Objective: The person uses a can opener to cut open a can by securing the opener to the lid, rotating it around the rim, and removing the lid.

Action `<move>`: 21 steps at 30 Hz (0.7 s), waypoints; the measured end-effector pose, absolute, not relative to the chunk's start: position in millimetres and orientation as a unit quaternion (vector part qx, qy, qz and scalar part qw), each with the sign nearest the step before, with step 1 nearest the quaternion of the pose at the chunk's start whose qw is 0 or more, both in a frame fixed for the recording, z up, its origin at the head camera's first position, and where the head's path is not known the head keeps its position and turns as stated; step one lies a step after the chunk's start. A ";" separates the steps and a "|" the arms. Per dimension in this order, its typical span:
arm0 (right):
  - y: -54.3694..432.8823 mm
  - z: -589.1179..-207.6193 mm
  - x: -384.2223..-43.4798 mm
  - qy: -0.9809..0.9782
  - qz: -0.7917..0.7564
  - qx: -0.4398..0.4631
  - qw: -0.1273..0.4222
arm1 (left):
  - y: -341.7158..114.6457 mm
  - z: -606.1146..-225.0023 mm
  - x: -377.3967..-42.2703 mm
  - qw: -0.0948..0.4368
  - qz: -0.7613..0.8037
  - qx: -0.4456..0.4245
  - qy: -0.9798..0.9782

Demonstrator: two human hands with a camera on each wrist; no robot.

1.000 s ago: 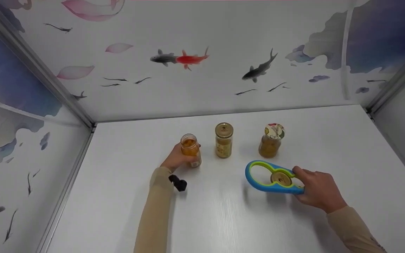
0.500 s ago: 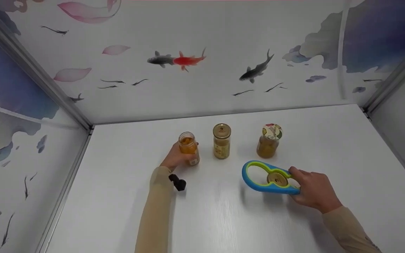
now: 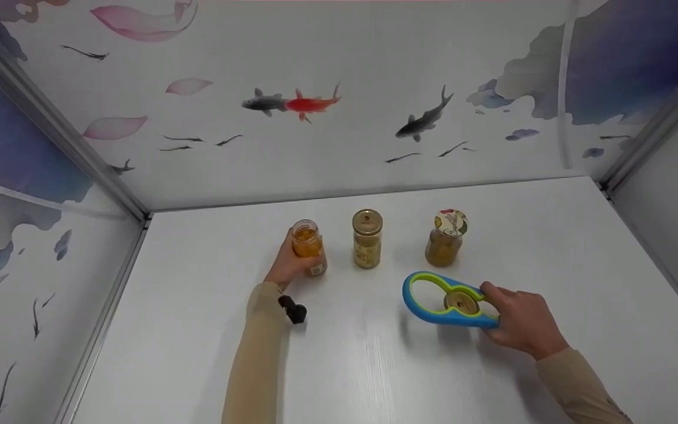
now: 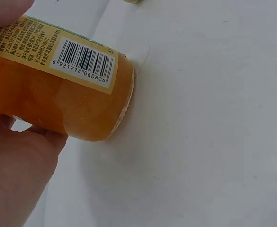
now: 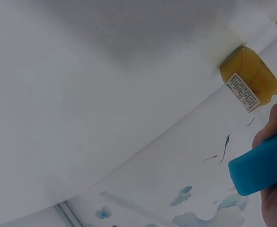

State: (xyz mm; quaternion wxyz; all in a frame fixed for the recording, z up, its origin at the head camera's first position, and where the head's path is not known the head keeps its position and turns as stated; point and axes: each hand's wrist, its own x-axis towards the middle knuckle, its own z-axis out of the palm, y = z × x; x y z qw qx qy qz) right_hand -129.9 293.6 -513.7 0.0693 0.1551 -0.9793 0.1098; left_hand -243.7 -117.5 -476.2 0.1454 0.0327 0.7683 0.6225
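Observation:
My left hand (image 3: 288, 263) grips a lidless glass jar (image 3: 307, 246) of orange fruit pieces, standing at the left of a row. In the left wrist view the jar's yellow label with a barcode (image 4: 84, 60) shows, and its base is at the white tabletop. My right hand (image 3: 524, 321) holds a blue jar opener (image 3: 454, 318) with a green inner edge, raised over the table. A gold lid (image 3: 461, 302) sits within the opener's smaller opening. In the right wrist view only the blue end (image 5: 259, 164) of the opener shows, partly covered by fingers.
Right of the held jar stands a tall jar with a gold lid (image 3: 367, 222). Farther right is a shorter jar with a patterned lid (image 3: 450, 222). White walls painted with fish enclose the table (image 3: 362, 371). A black device (image 3: 293, 310) is on the left wrist.
The head view shifts slightly, sliding everything a little left. My left hand and its jar move slightly back toward the far wall. The right hand keeps hold of the opener, nearly still.

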 end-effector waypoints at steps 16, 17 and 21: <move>292.1 -515.4 -131.0 -0.976 0.103 0.167 0.097 | -145.1 -501.8 -274.0 0.048 0.673 0.137 0.725; 291.6 -515.2 -131.2 -0.976 0.103 0.167 0.095 | -145.7 -497.1 -273.6 0.042 0.672 0.147 0.725; 289.5 -513.6 -132.2 -0.976 0.106 0.168 0.090 | -145.9 -479.2 -270.6 0.026 0.659 0.183 0.729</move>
